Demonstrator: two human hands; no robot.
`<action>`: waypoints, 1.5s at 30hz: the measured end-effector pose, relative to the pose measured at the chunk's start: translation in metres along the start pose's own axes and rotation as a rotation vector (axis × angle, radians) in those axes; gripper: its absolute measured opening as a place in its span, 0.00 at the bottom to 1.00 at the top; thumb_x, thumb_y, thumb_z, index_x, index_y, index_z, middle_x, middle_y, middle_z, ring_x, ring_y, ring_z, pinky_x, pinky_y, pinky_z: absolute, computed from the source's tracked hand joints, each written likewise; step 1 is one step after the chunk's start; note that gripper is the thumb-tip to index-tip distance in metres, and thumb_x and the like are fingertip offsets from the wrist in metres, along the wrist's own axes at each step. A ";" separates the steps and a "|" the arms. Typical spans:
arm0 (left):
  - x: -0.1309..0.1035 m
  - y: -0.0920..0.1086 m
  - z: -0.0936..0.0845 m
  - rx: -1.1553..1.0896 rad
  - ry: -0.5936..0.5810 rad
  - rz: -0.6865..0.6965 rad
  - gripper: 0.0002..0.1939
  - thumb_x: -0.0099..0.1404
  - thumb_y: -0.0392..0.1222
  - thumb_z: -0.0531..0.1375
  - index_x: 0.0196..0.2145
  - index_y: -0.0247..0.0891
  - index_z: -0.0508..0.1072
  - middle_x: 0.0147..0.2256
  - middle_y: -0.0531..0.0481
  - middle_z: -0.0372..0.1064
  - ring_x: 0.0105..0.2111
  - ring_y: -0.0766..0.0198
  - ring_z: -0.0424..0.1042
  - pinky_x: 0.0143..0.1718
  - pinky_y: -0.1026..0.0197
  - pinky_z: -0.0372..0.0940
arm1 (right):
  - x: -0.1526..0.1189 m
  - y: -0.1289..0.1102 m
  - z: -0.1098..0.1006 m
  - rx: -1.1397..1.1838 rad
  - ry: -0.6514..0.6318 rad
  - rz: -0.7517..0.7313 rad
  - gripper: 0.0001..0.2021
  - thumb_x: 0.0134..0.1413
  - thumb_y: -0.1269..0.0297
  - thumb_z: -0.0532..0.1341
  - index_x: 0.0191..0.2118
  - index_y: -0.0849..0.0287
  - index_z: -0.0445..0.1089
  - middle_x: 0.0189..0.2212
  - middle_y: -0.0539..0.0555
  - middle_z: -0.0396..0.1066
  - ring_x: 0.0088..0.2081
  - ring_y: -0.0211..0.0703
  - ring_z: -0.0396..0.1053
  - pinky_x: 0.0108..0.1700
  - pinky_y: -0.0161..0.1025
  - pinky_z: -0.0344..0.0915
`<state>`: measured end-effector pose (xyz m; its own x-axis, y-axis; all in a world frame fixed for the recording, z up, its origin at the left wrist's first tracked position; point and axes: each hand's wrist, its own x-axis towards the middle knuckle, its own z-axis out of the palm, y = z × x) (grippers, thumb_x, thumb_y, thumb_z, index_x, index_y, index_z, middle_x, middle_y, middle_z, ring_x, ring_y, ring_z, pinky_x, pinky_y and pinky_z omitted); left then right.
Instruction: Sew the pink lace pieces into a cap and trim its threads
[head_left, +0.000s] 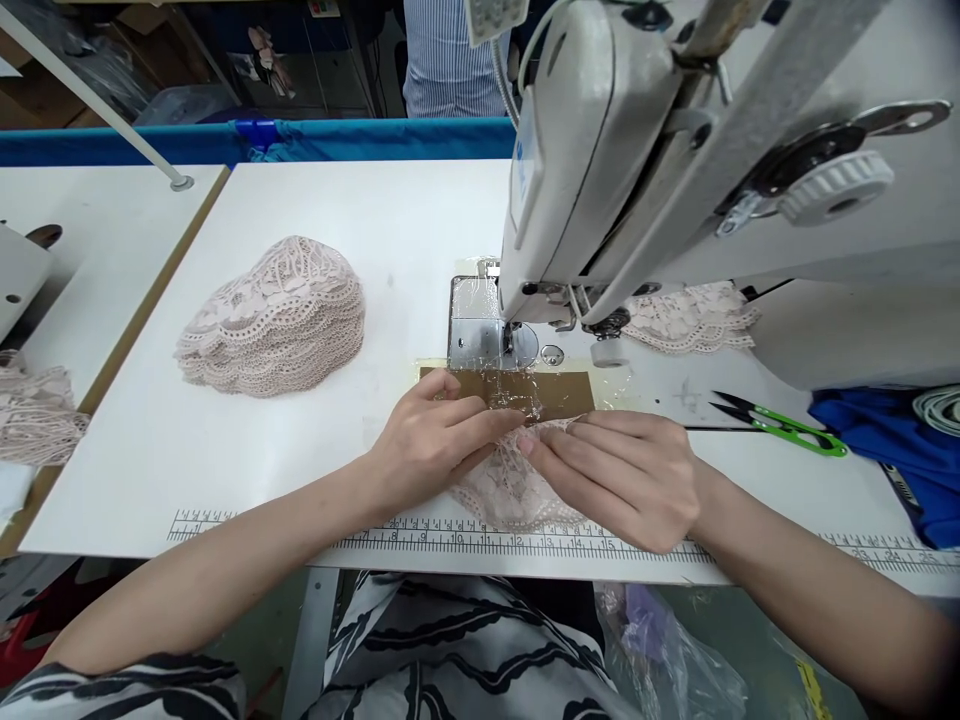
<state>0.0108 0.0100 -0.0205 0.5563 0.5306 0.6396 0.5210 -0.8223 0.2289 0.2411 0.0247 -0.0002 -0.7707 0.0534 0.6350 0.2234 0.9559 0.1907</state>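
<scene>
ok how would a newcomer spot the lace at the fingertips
Find the white sewing machine, then the brown strip in front of it. On the strip's near side lies the pale lace piece, between the left hand and right hand. Unlike the lace pile at left or lace strip at right, both hands touch it.

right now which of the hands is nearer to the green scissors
Right. The right hand is at the lace, just left of the green scissors; the left hand is farther left, with the right hand between it and them.
</scene>
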 end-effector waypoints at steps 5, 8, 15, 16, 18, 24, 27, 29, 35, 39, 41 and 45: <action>0.000 0.003 -0.002 -0.069 -0.014 -0.039 0.03 0.70 0.33 0.58 0.41 0.37 0.70 0.26 0.57 0.75 0.22 0.69 0.68 0.32 0.61 0.63 | 0.001 0.003 -0.006 0.056 -0.031 -0.015 0.12 0.60 0.75 0.62 0.40 0.49 0.77 0.27 0.47 0.75 0.29 0.39 0.74 0.26 0.35 0.72; 0.002 0.006 -0.004 -0.109 -0.054 -0.083 0.06 0.70 0.31 0.57 0.44 0.37 0.70 0.27 0.57 0.76 0.23 0.69 0.67 0.33 0.61 0.63 | 0.004 0.004 -0.011 0.042 -0.035 -0.047 0.10 0.59 0.77 0.63 0.37 0.52 0.77 0.25 0.48 0.74 0.29 0.39 0.74 0.27 0.34 0.71; 0.001 0.007 -0.003 -0.037 -0.038 0.030 0.06 0.71 0.32 0.57 0.45 0.37 0.71 0.26 0.57 0.74 0.22 0.69 0.66 0.32 0.60 0.62 | -0.009 -0.002 -0.005 0.060 -0.025 -0.006 0.10 0.61 0.72 0.62 0.46 0.51 0.75 0.28 0.48 0.75 0.30 0.40 0.73 0.29 0.37 0.71; 0.001 0.006 -0.002 -0.022 -0.032 0.030 0.06 0.71 0.31 0.56 0.44 0.36 0.71 0.26 0.57 0.75 0.22 0.69 0.65 0.32 0.60 0.62 | -0.011 -0.003 -0.004 0.063 -0.021 -0.006 0.10 0.61 0.71 0.62 0.46 0.51 0.74 0.28 0.49 0.74 0.30 0.40 0.73 0.29 0.38 0.71; 0.000 0.007 -0.002 -0.006 -0.030 0.025 0.07 0.70 0.30 0.56 0.45 0.35 0.70 0.26 0.56 0.75 0.21 0.69 0.65 0.32 0.59 0.63 | -0.012 -0.003 -0.003 0.058 -0.022 -0.034 0.09 0.60 0.72 0.63 0.45 0.54 0.75 0.28 0.50 0.74 0.30 0.41 0.72 0.29 0.38 0.71; 0.002 0.008 -0.003 0.022 -0.069 0.077 0.10 0.71 0.30 0.56 0.49 0.35 0.71 0.24 0.57 0.72 0.21 0.69 0.64 0.31 0.60 0.61 | -0.012 -0.004 -0.003 0.079 -0.092 -0.003 0.10 0.63 0.69 0.60 0.47 0.50 0.74 0.28 0.49 0.74 0.30 0.40 0.72 0.29 0.38 0.71; 0.000 0.007 -0.003 0.029 -0.089 0.073 0.06 0.71 0.31 0.56 0.44 0.35 0.70 0.24 0.56 0.73 0.22 0.68 0.64 0.32 0.59 0.63 | -0.009 -0.004 -0.005 0.072 -0.151 -0.016 0.09 0.65 0.68 0.59 0.46 0.50 0.74 0.27 0.49 0.75 0.29 0.39 0.72 0.28 0.37 0.71; 0.000 0.007 -0.003 0.030 -0.091 0.074 0.05 0.70 0.30 0.56 0.42 0.34 0.70 0.25 0.55 0.74 0.22 0.67 0.65 0.33 0.59 0.63 | -0.006 -0.004 -0.006 0.043 -0.120 -0.048 0.07 0.63 0.68 0.60 0.42 0.52 0.75 0.26 0.49 0.74 0.28 0.39 0.71 0.28 0.37 0.70; -0.001 0.008 -0.003 0.044 -0.081 0.087 0.17 0.69 0.26 0.54 0.54 0.32 0.68 0.25 0.57 0.73 0.20 0.68 0.61 0.31 0.60 0.61 | -0.010 -0.005 -0.002 0.044 -0.070 -0.039 0.07 0.62 0.69 0.62 0.44 0.52 0.74 0.27 0.49 0.73 0.29 0.39 0.71 0.29 0.38 0.70; -0.003 0.008 -0.002 -0.006 -0.093 0.068 0.09 0.70 0.31 0.57 0.47 0.35 0.72 0.26 0.56 0.75 0.22 0.67 0.65 0.33 0.59 0.64 | -0.015 -0.006 -0.002 0.103 -0.125 0.021 0.09 0.63 0.67 0.61 0.47 0.50 0.73 0.27 0.48 0.74 0.28 0.38 0.71 0.28 0.37 0.69; -0.002 0.009 -0.004 -0.043 -0.091 0.026 0.07 0.69 0.31 0.57 0.43 0.36 0.72 0.25 0.56 0.75 0.22 0.68 0.66 0.32 0.60 0.64 | -0.015 -0.005 -0.005 0.174 -0.126 0.061 0.10 0.63 0.68 0.61 0.48 0.48 0.73 0.27 0.47 0.73 0.27 0.38 0.71 0.27 0.37 0.68; 0.005 0.014 -0.010 -0.225 -0.196 -0.174 0.04 0.69 0.36 0.60 0.35 0.38 0.74 0.25 0.56 0.75 0.24 0.68 0.68 0.30 0.62 0.64 | -0.006 -0.003 -0.009 0.332 -0.152 0.295 0.08 0.67 0.67 0.58 0.42 0.48 0.74 0.23 0.44 0.71 0.23 0.34 0.68 0.24 0.35 0.65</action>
<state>0.0145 -0.0007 -0.0069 0.5968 0.6784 0.4286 0.4751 -0.7291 0.4926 0.2502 0.0188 0.0022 -0.7870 0.3546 0.5049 0.2618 0.9329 -0.2472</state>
